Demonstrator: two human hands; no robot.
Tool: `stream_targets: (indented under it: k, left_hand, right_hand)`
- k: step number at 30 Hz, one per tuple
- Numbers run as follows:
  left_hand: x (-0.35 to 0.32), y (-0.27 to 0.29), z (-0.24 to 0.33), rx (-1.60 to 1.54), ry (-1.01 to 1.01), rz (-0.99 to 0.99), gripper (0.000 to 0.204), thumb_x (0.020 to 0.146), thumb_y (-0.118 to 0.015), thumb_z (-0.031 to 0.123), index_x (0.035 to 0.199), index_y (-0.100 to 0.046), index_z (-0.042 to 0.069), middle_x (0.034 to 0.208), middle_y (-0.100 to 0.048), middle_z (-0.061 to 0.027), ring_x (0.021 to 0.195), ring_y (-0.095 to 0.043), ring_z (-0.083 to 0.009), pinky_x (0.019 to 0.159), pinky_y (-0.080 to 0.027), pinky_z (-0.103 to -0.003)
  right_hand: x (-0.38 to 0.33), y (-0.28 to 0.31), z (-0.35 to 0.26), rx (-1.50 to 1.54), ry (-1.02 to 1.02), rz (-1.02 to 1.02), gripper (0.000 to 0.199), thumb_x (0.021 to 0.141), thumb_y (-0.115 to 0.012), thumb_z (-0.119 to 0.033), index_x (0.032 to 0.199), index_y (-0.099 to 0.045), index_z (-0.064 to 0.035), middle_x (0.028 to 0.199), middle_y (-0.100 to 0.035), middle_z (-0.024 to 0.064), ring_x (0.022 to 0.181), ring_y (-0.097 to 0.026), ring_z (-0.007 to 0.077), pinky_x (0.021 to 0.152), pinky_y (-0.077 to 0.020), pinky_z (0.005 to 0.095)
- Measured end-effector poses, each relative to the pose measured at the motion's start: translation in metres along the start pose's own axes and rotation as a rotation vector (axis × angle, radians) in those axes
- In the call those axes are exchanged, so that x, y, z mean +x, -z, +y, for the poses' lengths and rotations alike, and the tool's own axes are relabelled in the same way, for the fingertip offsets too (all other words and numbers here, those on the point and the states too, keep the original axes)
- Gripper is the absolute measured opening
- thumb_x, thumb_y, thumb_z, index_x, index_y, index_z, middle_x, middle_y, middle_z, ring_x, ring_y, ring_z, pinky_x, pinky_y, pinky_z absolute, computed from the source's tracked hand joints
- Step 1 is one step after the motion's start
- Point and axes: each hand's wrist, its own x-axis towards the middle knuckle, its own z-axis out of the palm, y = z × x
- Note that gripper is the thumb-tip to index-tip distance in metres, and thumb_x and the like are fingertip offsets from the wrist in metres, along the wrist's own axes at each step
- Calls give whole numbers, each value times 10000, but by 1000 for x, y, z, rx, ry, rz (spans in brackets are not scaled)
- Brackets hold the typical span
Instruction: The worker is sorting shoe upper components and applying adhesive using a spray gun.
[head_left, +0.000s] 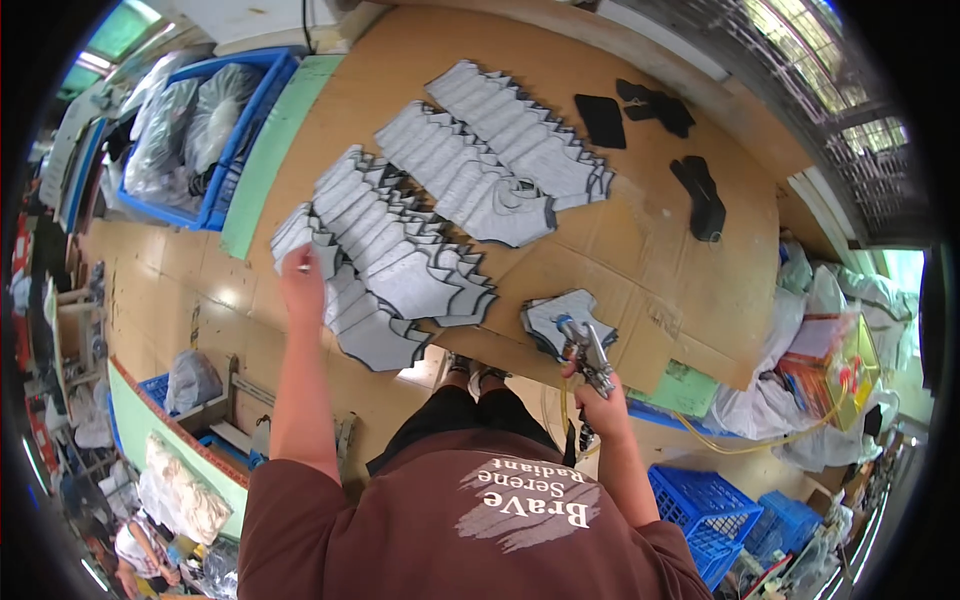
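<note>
Overlapping rows of light grey, dark-edged fabric pieces lie fanned out across a cardboard-covered table. At the left end of the nearest row, my left hand has its fingers closed at the edge of a grey fabric piece; the fingertips are partly hidden. My right hand is wrapped round the handle of a metal spray gun with a yellowish hose hanging below it. The gun's nozzle is over a separate small stack of grey pieces near the table's front edge.
Black cut pieces lie at the table's far right, with a black shoe-shaped piece nearer. A blue crate of plastic-wrapped goods stands left. Blue crates and white bags are at the right. A person is at lower left.
</note>
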Motion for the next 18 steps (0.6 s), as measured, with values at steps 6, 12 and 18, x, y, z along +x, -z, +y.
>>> stream_targets:
  k: [6, 12, 18]
  left_hand:
    - [-113, -72, 135, -426, -375, -666, 272, 676, -681, 113, 903, -585, -1, 830, -559, -117, 753, -548, -229, 678, -448, -315]
    - [-140, -105, 163, -401, -315, -819, 277, 639, -706, 111, 849, -569, -7, 794, -547, -122, 702, -547, -243, 634, -444, -332]
    - [-141, -107, 169, -389, -331, -819, 268, 636, -705, 94, 839, -564, -9, 771, -550, -121, 668, -550, -241, 611, -446, -324]
  right_hand:
    - [0, -1, -6, -1, -83, -20, 206, 724, -487, -22, 922, -541, -39, 755, -533, -7, 607, -465, 67, 536, -393, 214]
    - [-1, -1, -1, -41, -8, -27, 163, 719, -507, -16, 878, -543, -22, 745, -539, 7, 717, -507, 110, 693, -416, 254]
    - [1, 4, 3, -2, -2, 40, 190, 715, -507, -11, 901, -541, -25, 742, -546, 5, 684, -504, 96, 645, -418, 235]
